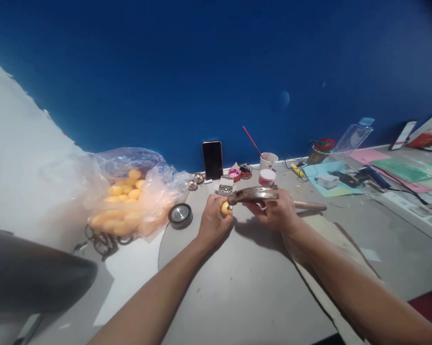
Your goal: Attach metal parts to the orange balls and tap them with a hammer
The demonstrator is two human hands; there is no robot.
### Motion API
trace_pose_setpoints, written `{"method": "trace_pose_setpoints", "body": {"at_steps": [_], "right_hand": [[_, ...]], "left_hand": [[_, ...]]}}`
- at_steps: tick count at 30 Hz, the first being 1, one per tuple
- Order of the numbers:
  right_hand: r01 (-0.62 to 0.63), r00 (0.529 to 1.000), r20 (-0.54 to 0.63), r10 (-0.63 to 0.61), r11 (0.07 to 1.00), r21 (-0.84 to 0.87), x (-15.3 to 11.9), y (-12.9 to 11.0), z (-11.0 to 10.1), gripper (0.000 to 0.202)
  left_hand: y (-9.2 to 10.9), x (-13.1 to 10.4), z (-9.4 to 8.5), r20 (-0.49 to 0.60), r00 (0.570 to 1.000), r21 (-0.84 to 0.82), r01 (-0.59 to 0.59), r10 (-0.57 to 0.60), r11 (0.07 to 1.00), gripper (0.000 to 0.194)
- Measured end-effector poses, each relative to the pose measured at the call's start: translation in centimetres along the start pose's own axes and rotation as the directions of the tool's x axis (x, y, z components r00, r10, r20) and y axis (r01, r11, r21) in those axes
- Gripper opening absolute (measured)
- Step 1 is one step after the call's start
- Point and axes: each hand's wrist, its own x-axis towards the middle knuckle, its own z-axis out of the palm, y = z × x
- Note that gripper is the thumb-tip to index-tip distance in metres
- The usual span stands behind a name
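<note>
Between the thumb and fingers of my left hand (215, 218) is a small yellow ball (226, 208) with a dark spot on its side. My right hand (278, 211) is closed around a hammer (254, 193) near its metal head. The wooden handle sticks out to the right of the hand. One end of the hammer head is at the ball, touching it or just above it. Just behind my left hand lies a small open box (225, 186) with shiny bits in it.
A plastic bag of yellow balls (126, 196) and a round black-rimmed tin (180, 215) are on the left. A phone (212, 160), white cup (268, 160) and pink-lidded tub (267, 177) stand behind. Papers, cables and a clear bottle (354, 136) lie to the right.
</note>
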Motion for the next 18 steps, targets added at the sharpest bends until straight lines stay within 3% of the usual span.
{"method": "trace_pose_setpoints", "body": {"at_steps": [4,8,12,18], "right_hand": [[0.011,0.991,0.136,-0.011,1.0,0.006,-0.4,0.1,0.2,0.027],[-0.07,0.995,0.073,0.071,0.997,-0.013,-0.6,0.2,0.3,0.026],[-0.05,0.984,0.173,0.039,0.997,0.059,-0.5,0.1,0.3,0.027],[-0.178,0.974,0.143,0.174,0.984,0.016,-0.6,0.6,0.4,0.034]], "left_hand": [[-0.1,0.1,-0.2,0.005,0.998,-0.027,0.064,-0.063,0.998,0.032],[0.2,0.4,-0.5,0.0,0.99,-0.067,0.14,-0.14,0.988,0.027],[0.6,0.5,-0.6,0.049,0.982,-0.193,0.189,-0.183,0.963,0.031],[0.9,0.7,-0.7,0.132,0.926,-0.408,0.375,-0.353,0.832,0.035]]}}
